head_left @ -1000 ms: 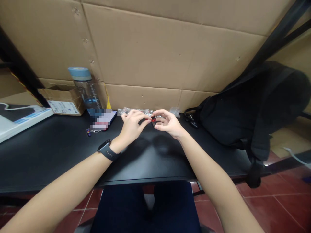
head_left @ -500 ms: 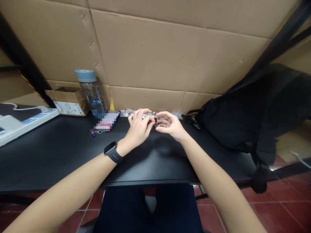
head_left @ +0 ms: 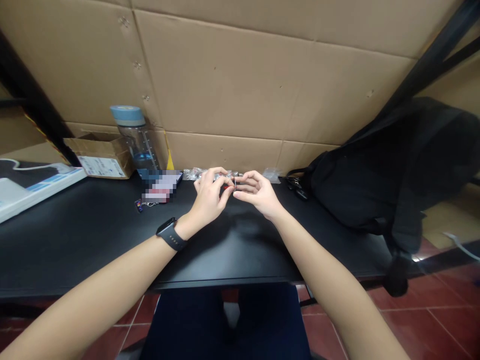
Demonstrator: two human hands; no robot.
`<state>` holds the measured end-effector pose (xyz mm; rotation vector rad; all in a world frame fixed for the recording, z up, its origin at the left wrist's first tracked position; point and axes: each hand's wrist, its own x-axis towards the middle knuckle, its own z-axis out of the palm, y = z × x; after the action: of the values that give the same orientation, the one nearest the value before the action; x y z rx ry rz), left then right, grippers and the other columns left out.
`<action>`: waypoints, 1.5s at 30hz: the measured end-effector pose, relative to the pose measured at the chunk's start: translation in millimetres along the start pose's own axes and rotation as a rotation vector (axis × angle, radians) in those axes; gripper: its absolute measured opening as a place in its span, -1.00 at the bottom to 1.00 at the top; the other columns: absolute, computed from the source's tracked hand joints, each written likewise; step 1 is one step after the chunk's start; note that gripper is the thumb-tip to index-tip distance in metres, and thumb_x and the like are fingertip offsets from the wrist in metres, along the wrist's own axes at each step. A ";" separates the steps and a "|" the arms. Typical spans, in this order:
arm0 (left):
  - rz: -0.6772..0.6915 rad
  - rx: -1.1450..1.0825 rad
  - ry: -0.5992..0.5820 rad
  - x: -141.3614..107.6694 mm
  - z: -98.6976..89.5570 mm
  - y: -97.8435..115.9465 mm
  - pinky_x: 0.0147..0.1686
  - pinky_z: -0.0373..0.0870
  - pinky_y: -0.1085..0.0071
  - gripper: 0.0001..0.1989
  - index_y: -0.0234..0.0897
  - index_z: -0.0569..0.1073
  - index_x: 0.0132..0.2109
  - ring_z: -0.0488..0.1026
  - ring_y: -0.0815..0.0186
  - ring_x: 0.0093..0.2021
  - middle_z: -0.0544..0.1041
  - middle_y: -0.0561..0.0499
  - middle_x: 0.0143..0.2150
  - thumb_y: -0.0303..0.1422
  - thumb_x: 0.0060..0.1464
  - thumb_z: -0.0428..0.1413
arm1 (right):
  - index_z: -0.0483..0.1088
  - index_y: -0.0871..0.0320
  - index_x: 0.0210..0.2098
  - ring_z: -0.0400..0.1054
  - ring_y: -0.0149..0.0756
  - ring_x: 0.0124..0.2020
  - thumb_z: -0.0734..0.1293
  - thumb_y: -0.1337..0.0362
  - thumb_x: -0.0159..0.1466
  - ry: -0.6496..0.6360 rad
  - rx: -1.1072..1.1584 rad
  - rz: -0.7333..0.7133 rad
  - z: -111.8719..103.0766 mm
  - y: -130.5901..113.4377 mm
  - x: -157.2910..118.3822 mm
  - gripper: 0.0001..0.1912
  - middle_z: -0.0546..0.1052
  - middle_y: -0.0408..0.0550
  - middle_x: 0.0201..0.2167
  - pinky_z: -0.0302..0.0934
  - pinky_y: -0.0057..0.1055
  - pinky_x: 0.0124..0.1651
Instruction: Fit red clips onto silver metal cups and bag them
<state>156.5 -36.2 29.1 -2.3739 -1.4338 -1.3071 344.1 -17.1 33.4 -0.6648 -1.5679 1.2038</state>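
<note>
Over the far part of the desk, my left hand (head_left: 210, 196) pinches a small red and black piece (head_left: 227, 187) between thumb and fingers. Most of the piece is hidden, so its kind cannot be made out. A thin pale edge shows on its right side. There the thumb and curled fingertips of my right hand (head_left: 260, 195) meet that edge. Behind the hands, crumpled clear plastic bags (head_left: 192, 173) lie along the cardboard wall; what is inside them is too small to tell.
On the left stand a blue-lidded bottle (head_left: 137, 142), an open cardboard box (head_left: 105, 157) and a white power strip (head_left: 45, 192). A blurred-out flat item (head_left: 163, 187) lies near the bottle. Keys (head_left: 298, 189) and a black backpack (head_left: 375, 170) are on the right of the black desk (head_left: 240, 255).
Both hands and the small piece appear slightly farther left, as does the whole scene. My right hand's fingertips have come closer to the piece and now meet its edge.
</note>
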 end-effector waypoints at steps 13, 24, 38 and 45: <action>0.028 0.038 0.112 -0.1 -5.6 3.1 0.14 0.13 0.05 -0.86 -0.15 0.55 -0.18 0.30 0.02 0.17 0.41 -0.11 0.14 -0.26 0.29 0.12 | 0.50 0.11 -0.25 0.46 -0.32 -0.22 0.50 -0.05 0.17 -0.017 -0.075 0.032 -0.6 4.3 5.9 -0.63 0.58 -0.09 -0.21 0.40 -0.38 -0.16; 0.073 -0.061 0.015 6.9 -17.7 -5.9 0.25 0.12 0.09 -0.71 -0.11 0.48 0.09 0.29 0.08 0.23 0.43 -0.07 0.21 -0.16 0.36 0.01 | 0.49 0.11 -0.27 0.39 -0.15 0.08 0.32 0.12 0.38 -0.136 -0.625 -0.218 -15.0 0.1 3.8 -0.79 0.47 0.05 0.08 0.32 -0.26 -0.01; 0.200 0.016 -0.468 4.0 2.2 -35.6 0.29 0.03 -0.18 -0.53 0.03 0.50 0.18 0.17 -0.09 0.33 0.35 -0.06 0.33 0.09 0.27 0.02 | 0.44 0.13 -0.27 0.29 -0.13 0.15 0.28 0.33 0.40 -0.150 -0.929 -0.327 -22.1 -4.5 3.1 -0.88 0.40 0.08 0.07 0.14 -0.10 0.27; 0.107 0.072 -0.362 19.4 -12.3 -78.6 0.17 0.20 0.07 -0.63 -0.13 0.54 0.07 0.34 0.06 0.16 0.51 -0.10 0.13 -0.13 0.37 -0.07 | 0.52 0.15 -0.30 0.29 -0.07 0.18 0.34 0.32 0.36 -0.382 -1.023 -0.183 -34.0 1.4 2.0 -0.87 0.43 0.10 0.07 0.16 -0.05 0.27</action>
<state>93.3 15.6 23.6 -2.6947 -1.3780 -0.8167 374.8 -2.3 32.6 -0.9185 -2.5160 0.3177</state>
